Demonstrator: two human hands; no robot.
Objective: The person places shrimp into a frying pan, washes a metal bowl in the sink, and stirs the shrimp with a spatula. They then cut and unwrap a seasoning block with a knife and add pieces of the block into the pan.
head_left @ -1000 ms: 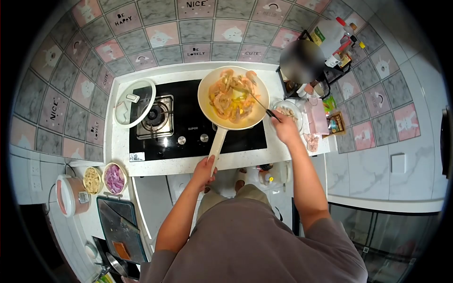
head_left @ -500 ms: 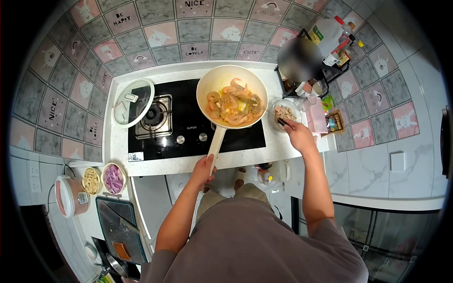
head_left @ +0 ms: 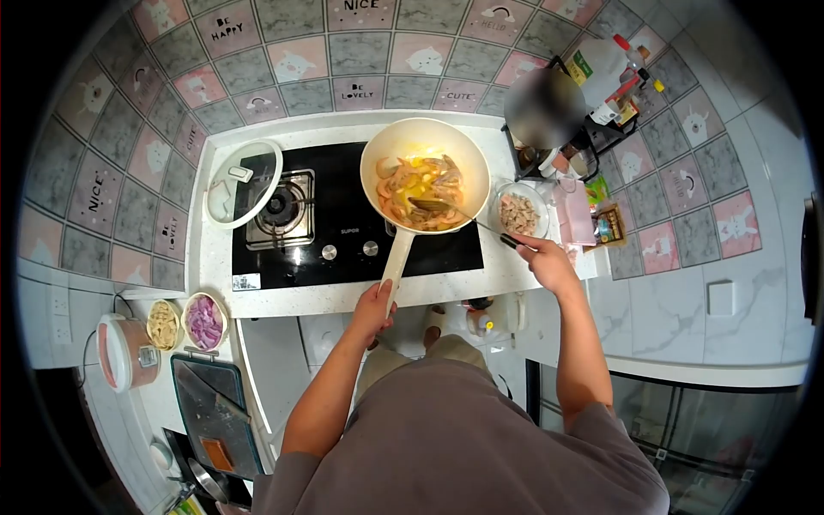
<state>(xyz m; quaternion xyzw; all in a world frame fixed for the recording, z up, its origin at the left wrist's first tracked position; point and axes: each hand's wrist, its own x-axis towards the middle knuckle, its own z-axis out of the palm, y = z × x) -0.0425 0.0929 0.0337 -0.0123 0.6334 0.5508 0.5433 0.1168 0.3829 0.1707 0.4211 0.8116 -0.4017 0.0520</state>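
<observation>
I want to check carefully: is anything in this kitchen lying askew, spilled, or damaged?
The glass lid looks slightly askew: it lies partly on the counter and partly on the hob, right by the uncovered burner. I see no clear spill or damage.

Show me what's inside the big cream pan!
Inside the pan are orangey shrimp, some yellow liquid and the flat end of the spatula. The shrimp cover most of the pan's bottom, so I can't tell what might be hiding underneath them.
</observation>
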